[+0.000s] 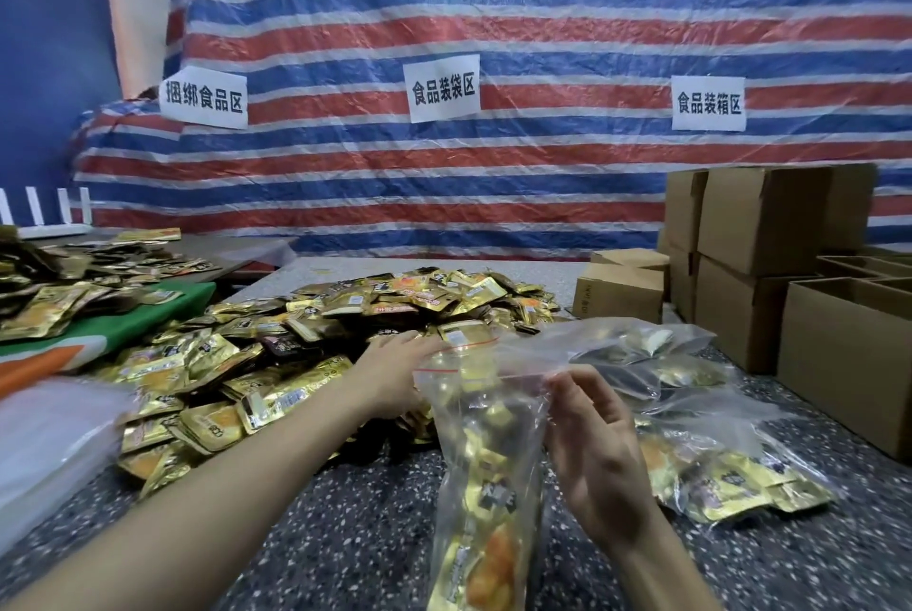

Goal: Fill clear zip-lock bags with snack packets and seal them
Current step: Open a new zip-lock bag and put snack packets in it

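Note:
A clear zip-lock bag (486, 457) with a red strip at its mouth stands upright in front of me, stuffed with gold snack packets. My right hand (594, 442) pinches the near right rim of its mouth between thumb and fingertips. My left hand (395, 376) reaches past the bag's left side with fingers stretched straight, touching the far rim and the edge of the big pile of gold packets (306, 349). One gold packet (464, 333) lies just beyond those fingertips. Whether the left thumb holds anything is hidden behind the bag.
Filled clear bags (701, 442) lie to the right on the speckled table (355, 536). Brown cardboard boxes (770, 265) stack at the right back. A stack of empty clear bags (44, 442) sits at the left, beside a green and orange cloth (123, 324) with more packets.

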Available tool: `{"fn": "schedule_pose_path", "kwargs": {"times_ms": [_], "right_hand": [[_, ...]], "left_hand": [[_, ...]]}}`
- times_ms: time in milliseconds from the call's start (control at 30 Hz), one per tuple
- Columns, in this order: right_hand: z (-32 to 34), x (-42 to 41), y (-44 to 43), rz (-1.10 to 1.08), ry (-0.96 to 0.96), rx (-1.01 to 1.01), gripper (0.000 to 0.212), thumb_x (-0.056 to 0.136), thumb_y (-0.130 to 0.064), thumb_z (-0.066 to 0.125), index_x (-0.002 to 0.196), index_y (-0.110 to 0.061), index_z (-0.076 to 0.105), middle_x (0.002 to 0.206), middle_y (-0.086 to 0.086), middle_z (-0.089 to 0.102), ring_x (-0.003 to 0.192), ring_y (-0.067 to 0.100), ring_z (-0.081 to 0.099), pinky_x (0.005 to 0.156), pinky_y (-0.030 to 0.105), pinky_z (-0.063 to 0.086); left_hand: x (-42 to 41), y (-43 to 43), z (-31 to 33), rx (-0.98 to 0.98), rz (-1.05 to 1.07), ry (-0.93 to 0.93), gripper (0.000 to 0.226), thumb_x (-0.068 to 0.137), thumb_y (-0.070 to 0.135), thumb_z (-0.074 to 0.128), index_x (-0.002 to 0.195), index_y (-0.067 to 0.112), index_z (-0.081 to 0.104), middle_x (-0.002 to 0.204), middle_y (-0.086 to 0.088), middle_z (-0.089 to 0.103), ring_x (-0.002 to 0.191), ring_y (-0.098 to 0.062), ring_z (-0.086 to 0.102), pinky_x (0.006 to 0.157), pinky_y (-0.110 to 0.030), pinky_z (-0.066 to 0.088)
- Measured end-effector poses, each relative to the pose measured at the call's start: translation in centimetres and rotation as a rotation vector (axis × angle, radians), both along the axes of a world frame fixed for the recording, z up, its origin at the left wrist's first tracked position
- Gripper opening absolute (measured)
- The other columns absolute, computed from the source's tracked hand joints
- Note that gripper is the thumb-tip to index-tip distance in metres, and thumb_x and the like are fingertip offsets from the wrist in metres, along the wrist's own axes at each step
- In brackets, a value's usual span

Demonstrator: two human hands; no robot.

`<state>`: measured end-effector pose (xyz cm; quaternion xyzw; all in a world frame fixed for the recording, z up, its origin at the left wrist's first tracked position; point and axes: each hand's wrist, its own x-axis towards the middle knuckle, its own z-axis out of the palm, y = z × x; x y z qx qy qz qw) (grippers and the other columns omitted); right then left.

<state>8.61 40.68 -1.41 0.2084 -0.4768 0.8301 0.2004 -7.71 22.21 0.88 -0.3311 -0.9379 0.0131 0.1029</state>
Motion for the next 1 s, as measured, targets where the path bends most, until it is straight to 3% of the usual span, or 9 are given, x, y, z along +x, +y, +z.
{"fn": "schedule_pose_path", "kwargs": {"times_ms": [33,100,200,300,400,533,700,867,1000], "right_hand": [[0.0,0.0,0.0,0.011,0.008,-0.003,0.009,0.078,-0.023,0.068,0.077,-0.019,0.075,0.083,0.002,0.075,0.083,0.012,0.072,0.077,0.024,0.058],[-0.1,-0.1,0.1,0.019,0.009,0.001,0.012,0.083,-0.021,0.064,0.078,-0.020,0.075,0.083,0.001,0.075,0.083,0.011,0.072,0.081,0.028,0.059],[-0.4,-0.3,0.4,0.024,0.009,0.033,0.026,0.091,-0.014,0.053,0.079,-0.022,0.075,0.087,0.002,0.076,0.087,0.012,0.072,0.084,0.029,0.059],[-0.2,-0.2,0.2,0.020,0.006,0.039,0.017,0.088,-0.021,0.060,0.080,-0.023,0.075,0.090,0.001,0.076,0.091,0.013,0.072,0.090,0.035,0.058],[-0.2,-0.2,0.1,0.023,0.005,0.048,0.009,0.087,-0.029,0.071,0.082,-0.022,0.075,0.094,0.002,0.076,0.096,0.016,0.072,0.095,0.041,0.055],[0.0,-0.1,0.1,0.032,-0.033,0.036,0.035,0.067,-0.045,0.089,0.083,-0.017,0.073,0.097,0.009,0.074,0.098,0.023,0.070,0.099,0.051,0.046],[0.3,0.2,0.0,0.050,-0.003,0.036,0.033,0.068,-0.043,0.089,0.084,-0.017,0.075,0.095,0.007,0.076,0.097,0.020,0.072,0.090,0.036,0.058],[0.4,0.5,-0.1,0.053,-0.005,0.057,0.032,0.066,-0.041,0.091,0.083,-0.017,0.080,0.091,0.003,0.077,0.092,0.012,0.072,0.081,0.019,0.055],[0.1,0.2,-0.1,0.040,-0.036,0.036,0.041,0.057,-0.042,0.095,0.082,-0.013,0.081,0.084,0.004,0.076,0.083,0.011,0.071,0.076,0.019,0.056]], "left_hand": [[-0.4,0.3,0.1,-0.146,0.042,0.014,0.059,0.096,0.036,0.056,0.151,0.028,0.034,0.158,0.003,0.033,0.148,-0.023,0.022,0.120,-0.042,0.017],[-0.8,0.8,0.4,-0.235,0.101,0.124,0.055,0.095,0.040,0.054,0.146,0.029,0.037,0.148,-0.001,0.042,0.138,-0.024,0.033,0.115,-0.043,0.023],[-1.3,1.0,0.7,-0.195,0.085,0.332,0.033,0.097,0.040,0.048,0.127,0.027,0.055,0.129,-0.004,0.048,0.123,-0.023,0.041,0.101,-0.037,0.030],[-1.5,0.4,0.9,-0.058,0.099,0.349,0.027,0.096,0.045,0.050,0.107,0.029,0.069,0.112,0.002,0.051,0.116,-0.018,0.046,0.086,-0.033,0.033],[-0.6,-0.6,1.9,0.348,0.136,0.275,0.035,0.084,0.057,0.066,0.090,0.024,0.073,0.088,0.008,0.050,0.087,-0.015,0.050,0.062,-0.028,0.030],[2.0,-1.7,5.0,1.008,0.112,0.113,0.026,0.072,0.042,0.084,0.086,0.020,0.077,0.080,0.007,0.073,0.069,-0.009,0.067,0.053,-0.020,0.044],[7.0,-2.2,9.5,1.480,0.000,-0.112,0.027,0.074,0.037,0.084,0.084,0.015,0.072,0.078,-0.002,0.076,0.066,-0.014,0.073,0.049,-0.026,0.055],[11.2,-1.3,10.3,1.432,-0.106,-0.213,0.027,0.074,0.033,0.085,0.088,0.014,0.071,0.077,0.000,0.077,0.065,-0.016,0.074,0.045,-0.024,0.052],[11.9,0.0,8.8,1.181,-0.090,-0.205,0.026,0.069,0.033,0.087,0.084,0.015,0.076,0.079,0.004,0.077,0.074,-0.012,0.074,0.064,-0.030,0.059]]}}
